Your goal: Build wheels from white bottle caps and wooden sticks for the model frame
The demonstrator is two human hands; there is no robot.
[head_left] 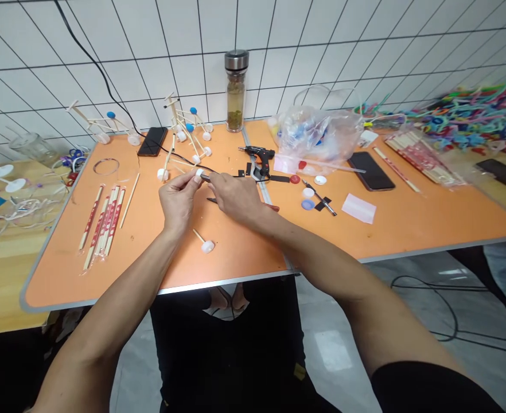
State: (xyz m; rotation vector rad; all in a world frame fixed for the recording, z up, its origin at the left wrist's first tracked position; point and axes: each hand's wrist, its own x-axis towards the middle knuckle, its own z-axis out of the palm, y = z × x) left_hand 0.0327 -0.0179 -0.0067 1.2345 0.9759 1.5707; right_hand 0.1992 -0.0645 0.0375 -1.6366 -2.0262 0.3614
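Note:
Over the orange table (236, 258), my left hand (178, 198) pinches a small white bottle cap (199, 172) at its fingertips. My right hand (236, 198) is closed around a thin dark tool whose tip (205, 178) meets the cap. A short wooden stick glued to a white cap (205, 243) lies on the table just below my hands. A black glue gun (260, 158) rests behind my right hand.
Wrapped chopsticks (104, 221) lie at the left. Stick-and-cap models (188, 135) stand at the back with a phone (153, 141) and a glass bottle (236, 92). Loose caps (308, 198), a plastic bag (317, 135), another phone (371, 171) and colourful pipe cleaners (463, 112) are on the right.

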